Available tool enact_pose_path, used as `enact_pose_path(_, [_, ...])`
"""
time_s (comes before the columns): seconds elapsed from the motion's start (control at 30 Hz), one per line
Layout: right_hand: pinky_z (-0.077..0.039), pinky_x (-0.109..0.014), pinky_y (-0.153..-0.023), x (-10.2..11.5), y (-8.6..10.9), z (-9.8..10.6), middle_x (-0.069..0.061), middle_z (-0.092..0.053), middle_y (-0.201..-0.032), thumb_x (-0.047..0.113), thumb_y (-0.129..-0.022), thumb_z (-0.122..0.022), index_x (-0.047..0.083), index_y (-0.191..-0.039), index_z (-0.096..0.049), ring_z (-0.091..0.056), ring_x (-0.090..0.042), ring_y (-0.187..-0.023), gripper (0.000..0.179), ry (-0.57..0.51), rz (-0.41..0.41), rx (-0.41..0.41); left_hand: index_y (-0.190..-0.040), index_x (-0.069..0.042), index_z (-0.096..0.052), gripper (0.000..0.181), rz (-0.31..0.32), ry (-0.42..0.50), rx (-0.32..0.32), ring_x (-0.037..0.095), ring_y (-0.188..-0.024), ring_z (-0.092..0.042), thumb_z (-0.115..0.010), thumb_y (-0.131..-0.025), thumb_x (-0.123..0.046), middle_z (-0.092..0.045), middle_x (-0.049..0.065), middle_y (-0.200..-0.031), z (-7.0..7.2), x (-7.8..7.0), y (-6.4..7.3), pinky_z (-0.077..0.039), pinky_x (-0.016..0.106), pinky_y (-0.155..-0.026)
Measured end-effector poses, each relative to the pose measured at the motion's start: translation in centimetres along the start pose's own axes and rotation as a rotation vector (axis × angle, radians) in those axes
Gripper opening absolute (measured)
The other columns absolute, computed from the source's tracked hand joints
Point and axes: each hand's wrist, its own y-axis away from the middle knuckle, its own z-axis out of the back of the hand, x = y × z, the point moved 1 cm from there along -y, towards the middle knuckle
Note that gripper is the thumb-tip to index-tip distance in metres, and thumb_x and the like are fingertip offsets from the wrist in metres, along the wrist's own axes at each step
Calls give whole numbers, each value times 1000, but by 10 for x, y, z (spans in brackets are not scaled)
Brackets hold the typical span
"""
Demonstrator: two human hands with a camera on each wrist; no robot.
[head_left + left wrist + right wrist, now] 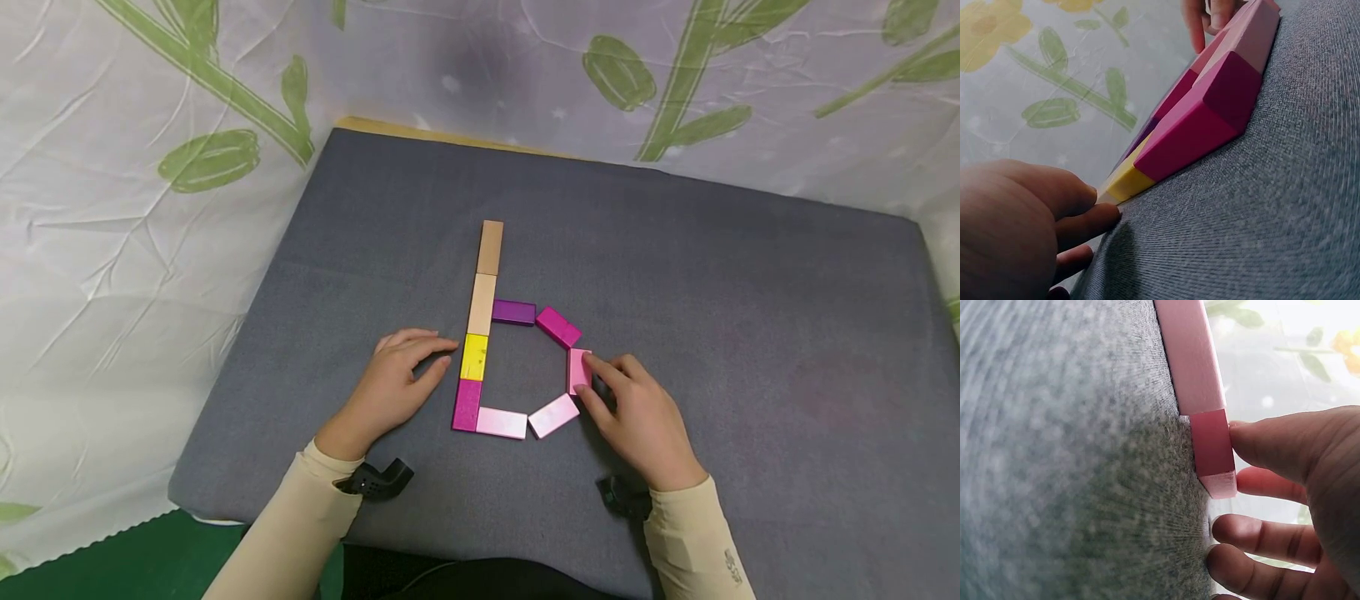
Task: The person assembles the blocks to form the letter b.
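Note:
Several coloured wooden blocks lie flat on the grey cloth, forming a shape like a lowercase b. My right hand point(647, 421) is at the curve's right side. Its thumb and index fingertip rest on the upper face of a pink block point(1213, 444). A pale pink block point(553, 416) lies slantwise just below it. To the left of the upright row, my left hand point(390, 387) lies with fingers extended, the index fingertip close beside the yellow block point(474, 357). Below the yellow one is a magenta block point(1200, 115). Whether the left fingertip touches a block, I cannot tell.
Two tan blocks point(482, 304) top the upright row. A purple block point(514, 312) and another magenta block point(558, 327) shape the upper curve; a light pink block point(502, 422) lies along the bottom. Leaf-patterned sheeting point(480, 75) borders the cloth-covered table point(750, 333).

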Motion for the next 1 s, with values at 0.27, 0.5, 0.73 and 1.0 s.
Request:
enact_pose_path(0.27, [-44, -37, -60, 1, 0, -1, -9, -66, -101, 26, -94, -80, 7, -134, -72, -52, -17, -72, 45, 8, 11, -11, -127, -11, -77, 27, 3, -3, 0, 31, -131, -60, -72, -101, -17, -76, 9, -124, 1, -1, 0, -36, 58, -112])
enact_pose_path(0.5, [-48, -39, -63, 2, 1, 5, -11, -67, -105, 28, -93, -81, 7, -142, -66, -55, -21, -77, 55, 14, -14, 8, -127, -11, -76, 27, -3, -1, 6, 30, -130, -60, -71, -101, -18, -76, 8, -124, 0, 0, 0, -37, 56, -111])
enact_pose_path(0.73, [-55, -52, -79, 4, -17, 22, -16, -70, -109, 24, -92, -81, 2, -137, -68, -64, -32, -91, 52, -9, 59, -38, -127, -11, -77, 27, -2, 3, -7, 30, -130, -60, -72, -100, -17, -76, 8, -123, 1, -2, 0, -37, 56, -111])
enact_pose_path(1.0, [-56, -52, -82, 8, -62, 23, -15, -72, -111, 24, -96, -76, 2, -130, -73, -67, -33, -98, 41, -22, 71, 16, -126, -11, -77, 27, -7, 9, -8, 30, -129, -60, -71, -101, -17, -76, 7, -123, 0, 0, 1, -37, 57, -112])
